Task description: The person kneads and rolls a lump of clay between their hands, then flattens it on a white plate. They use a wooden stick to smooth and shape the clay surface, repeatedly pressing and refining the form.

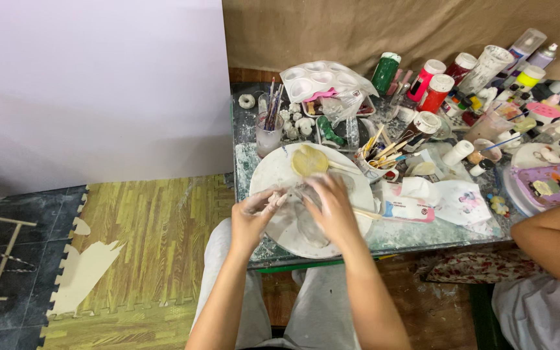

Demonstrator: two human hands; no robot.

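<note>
My left hand (256,210) and my right hand (329,206) meet over a round white board (273,170) on the low table, fingers pressed on something pale and smeared between them; what it is stays blurred. Both hands look coated in wet clay. A flat tan clay disc (309,160) lies on the far part of the board, just beyond my fingertips. A thin wooden stick (365,213) lies to the right of my right hand.
A cup of brushes (269,129), a white paint palette (315,81), several paint bottles (430,84), a cup of wooden tools (376,162) and tissue packs (409,209) crowd the table. Another person's arm (552,233) rests at the right. Foam floor mats (144,227) lie left.
</note>
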